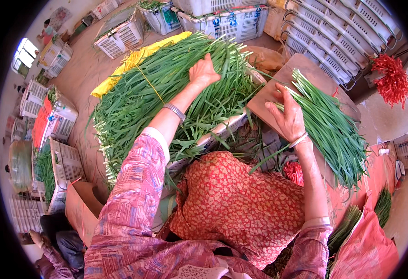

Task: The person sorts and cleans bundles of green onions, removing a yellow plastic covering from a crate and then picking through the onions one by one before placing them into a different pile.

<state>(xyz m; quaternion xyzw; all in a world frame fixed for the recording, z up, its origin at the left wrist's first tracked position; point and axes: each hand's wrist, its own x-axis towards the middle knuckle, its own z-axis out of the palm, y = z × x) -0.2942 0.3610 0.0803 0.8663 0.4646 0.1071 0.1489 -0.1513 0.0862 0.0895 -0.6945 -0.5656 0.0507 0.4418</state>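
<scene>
A big heap of garlic chives (138,93) lies in front of me, with pale stem ends at its right side. My left hand (205,72) reaches over the heap, its fingers curled into the leaves near those stems; the fingertips are partly hidden. To the right, a smaller bundle of garlic chives (325,121) rests on a brown board (266,100), white ends pointing away from me. Beside that bundle is my right hand (291,118), thumb and forefinger apart, at the bundle's left edge.
Yellow sheeting (115,76) edges the heap's far side. White plastic crates (122,39) stand behind and to the left. A rack of metal bars (339,42) and red ties (390,79) are at upper right. Another person's arm (50,251) shows at lower left. Red cloth (367,246) lies at lower right.
</scene>
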